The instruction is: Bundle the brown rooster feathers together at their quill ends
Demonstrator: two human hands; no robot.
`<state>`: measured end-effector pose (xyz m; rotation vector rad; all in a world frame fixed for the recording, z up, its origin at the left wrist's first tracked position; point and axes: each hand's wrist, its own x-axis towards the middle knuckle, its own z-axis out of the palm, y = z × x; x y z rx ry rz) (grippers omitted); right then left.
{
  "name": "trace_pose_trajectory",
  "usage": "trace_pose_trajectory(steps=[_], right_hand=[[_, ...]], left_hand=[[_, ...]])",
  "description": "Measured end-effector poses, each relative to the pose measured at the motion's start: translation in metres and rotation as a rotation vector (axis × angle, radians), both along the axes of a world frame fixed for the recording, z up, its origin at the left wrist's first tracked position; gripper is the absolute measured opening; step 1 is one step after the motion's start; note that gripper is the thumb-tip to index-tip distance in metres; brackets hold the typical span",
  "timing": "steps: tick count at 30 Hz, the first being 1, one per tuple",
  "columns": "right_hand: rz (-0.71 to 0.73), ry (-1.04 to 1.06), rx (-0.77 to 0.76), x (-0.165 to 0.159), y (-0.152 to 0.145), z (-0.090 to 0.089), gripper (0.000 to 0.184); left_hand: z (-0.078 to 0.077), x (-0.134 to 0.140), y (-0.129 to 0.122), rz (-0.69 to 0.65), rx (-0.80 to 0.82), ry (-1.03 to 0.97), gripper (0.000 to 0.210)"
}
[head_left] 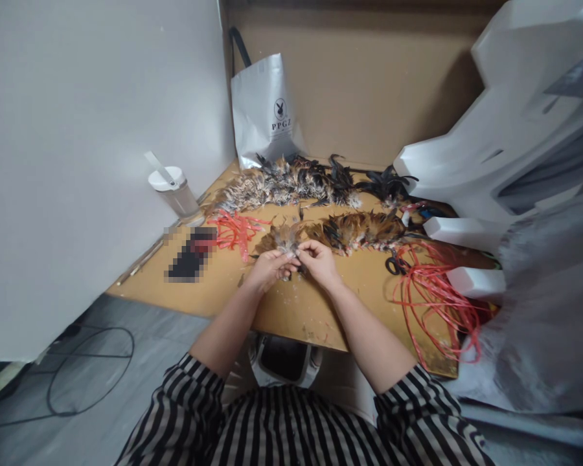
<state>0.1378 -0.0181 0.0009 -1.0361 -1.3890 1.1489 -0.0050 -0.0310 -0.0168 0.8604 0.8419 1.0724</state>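
Both my hands meet over the table, pinching a small bunch of brown feathers (282, 237) at its pale base. My left hand (271, 268) has its fingers closed on the near left side of the bunch. Thumb and forefinger of my right hand (319, 260) press together at its right. Just beyond lies a row of brown and black feathers (359, 230). Farther back stretches a longer pile of speckled and dark feathers (286, 181). Whether a thread or tie is between my fingertips I cannot make out.
Cut red plastic strips (236, 230) lie left of my hands. Black-handled scissors (395, 263) and a tangle of red strips (432, 304) are on the right. A lidded cup (175, 191), a silver bag (262, 110) and white foam pieces (459, 230) stand around the wooden table (214, 294).
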Motion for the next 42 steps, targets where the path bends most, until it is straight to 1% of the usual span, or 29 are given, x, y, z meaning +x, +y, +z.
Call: trace_pose_trajectory(steps=[2, 5, 8, 12, 15, 21, 26, 31, 34, 38, 42], right_hand=[[0.008, 0.009, 0.003, -0.001, -0.001, -0.001, 0.017], [0.034, 0.034, -0.068, -0.002, -0.002, 0.000, 0.020], [0.038, 0.041, -0.128, -0.002, -0.002, 0.001, 0.022], [0.026, 0.081, -0.152, -0.002, -0.001, 0.001, 0.023], [0.032, 0.128, -0.173, -0.002, -0.001, 0.001, 0.024], [-0.004, 0.167, -0.105, -0.004, -0.001, 0.000, 0.022], [0.020, 0.180, -0.064, -0.006, -0.003, 0.000, 0.021], [0.031, 0.157, -0.073, -0.005, -0.003, 0.000, 0.024], [0.012, 0.148, -0.006, -0.004, -0.002, 0.000, 0.023], [-0.037, 0.157, 0.091, -0.003, 0.000, 0.000, 0.020], [-0.054, 0.156, 0.105, -0.003, 0.000, 0.001, 0.020]], left_hand=[[0.000, 0.000, 0.000, 0.005, 0.008, 0.001, 0.025], [0.000, 0.000, 0.001, 0.030, 0.027, 0.021, 0.025], [0.002, 0.001, 0.001, 0.056, 0.057, 0.086, 0.025], [0.003, 0.002, 0.001, 0.071, 0.095, 0.159, 0.026], [0.004, 0.003, 0.000, 0.079, 0.084, 0.145, 0.027], [0.007, 0.003, -0.002, 0.031, 0.030, 0.060, 0.028], [0.008, 0.003, -0.002, 0.019, 0.033, 0.050, 0.026], [0.007, 0.004, -0.001, 0.105, 0.127, 0.138, 0.027], [0.008, 0.005, -0.001, 0.142, 0.175, 0.212, 0.028], [0.010, 0.007, -0.003, 0.149, 0.204, 0.256, 0.028], [0.011, 0.007, -0.003, 0.135, 0.210, 0.241, 0.026]])
